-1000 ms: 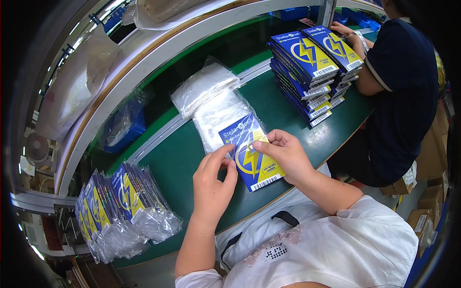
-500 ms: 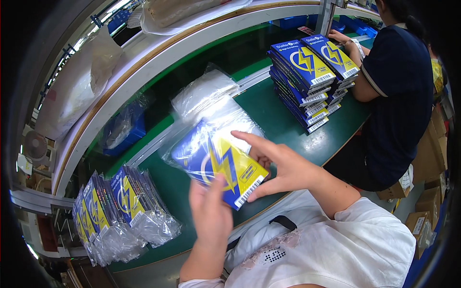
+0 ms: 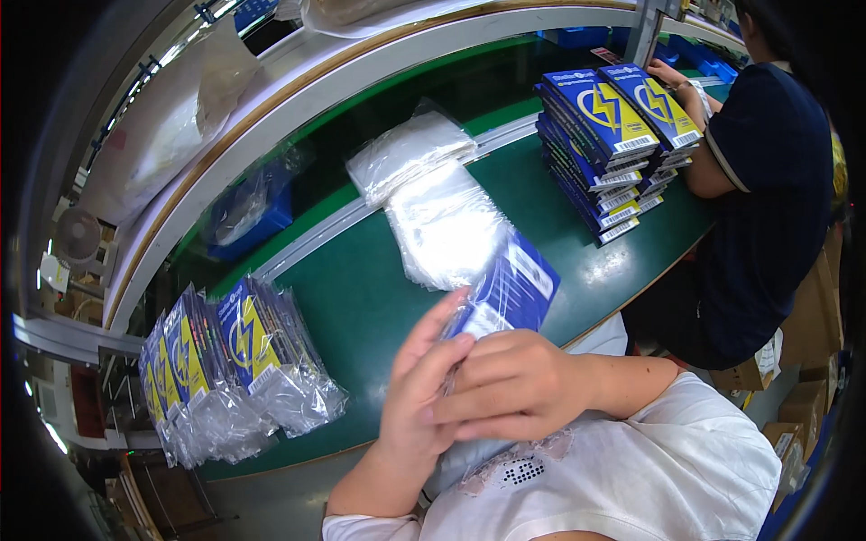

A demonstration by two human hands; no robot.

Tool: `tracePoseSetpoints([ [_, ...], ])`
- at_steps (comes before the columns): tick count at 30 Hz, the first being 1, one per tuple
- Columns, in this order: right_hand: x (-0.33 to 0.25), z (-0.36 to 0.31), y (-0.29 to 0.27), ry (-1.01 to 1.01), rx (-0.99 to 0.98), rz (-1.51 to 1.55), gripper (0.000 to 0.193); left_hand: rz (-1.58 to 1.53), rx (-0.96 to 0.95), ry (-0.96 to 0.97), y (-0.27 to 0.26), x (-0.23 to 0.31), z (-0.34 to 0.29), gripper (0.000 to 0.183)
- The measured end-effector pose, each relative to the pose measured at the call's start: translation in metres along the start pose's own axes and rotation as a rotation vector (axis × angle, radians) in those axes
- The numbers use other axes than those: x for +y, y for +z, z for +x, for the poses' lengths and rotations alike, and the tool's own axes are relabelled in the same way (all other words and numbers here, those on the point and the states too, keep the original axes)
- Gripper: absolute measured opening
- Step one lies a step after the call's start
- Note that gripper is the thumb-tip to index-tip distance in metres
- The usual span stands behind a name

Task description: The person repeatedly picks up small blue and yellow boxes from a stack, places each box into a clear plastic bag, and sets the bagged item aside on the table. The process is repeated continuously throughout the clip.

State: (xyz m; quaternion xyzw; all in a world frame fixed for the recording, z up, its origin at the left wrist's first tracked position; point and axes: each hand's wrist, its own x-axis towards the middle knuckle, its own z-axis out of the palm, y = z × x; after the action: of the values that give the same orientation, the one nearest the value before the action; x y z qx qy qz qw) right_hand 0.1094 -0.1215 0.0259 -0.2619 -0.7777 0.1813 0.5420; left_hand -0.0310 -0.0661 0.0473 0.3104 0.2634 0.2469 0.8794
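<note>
A flat blue box (image 3: 521, 287) in a clear plastic bag is tilted up over the near edge of the green table (image 3: 361, 307). My left hand (image 3: 417, 388) grips its left side, thumb and fingers closed around it. My right hand (image 3: 510, 383) wraps over the box's lower end, its fingers curled and meeting the left hand; part of the bag is hidden under them. Just beyond the box lies a pile of clear plastic bags (image 3: 442, 221), with a second bag pile (image 3: 410, 153) behind it.
Bagged blue-and-yellow boxes (image 3: 244, 338) stand in rows at the left. Unbagged boxes (image 3: 603, 115) are stacked high at the right, near a co-worker in a dark shirt (image 3: 771, 180). A blue bin (image 3: 262, 216) sits behind the metal rail, below a white shelf (image 3: 189, 149).
The bagged box has been turned from its yellow lightning face to a blue side and moved right. My right hand, earlier spread at its edge, has closed over its lower end. The view has shifted slightly.
</note>
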Motion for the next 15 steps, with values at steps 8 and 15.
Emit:
tracePoseSetpoints([
  [8, 0.004, -0.011, -0.019, 0.298, 0.110, 0.091, 0.036, 1.233, 0.673, 1.239, -0.056, 0.060, -0.030, 0.043],
  [15, 0.013, -0.019, -0.031, 0.393, 0.183, 0.010, 0.024, 1.935, 1.014, 0.898, -0.124, 0.065, -0.034, 0.036],
])
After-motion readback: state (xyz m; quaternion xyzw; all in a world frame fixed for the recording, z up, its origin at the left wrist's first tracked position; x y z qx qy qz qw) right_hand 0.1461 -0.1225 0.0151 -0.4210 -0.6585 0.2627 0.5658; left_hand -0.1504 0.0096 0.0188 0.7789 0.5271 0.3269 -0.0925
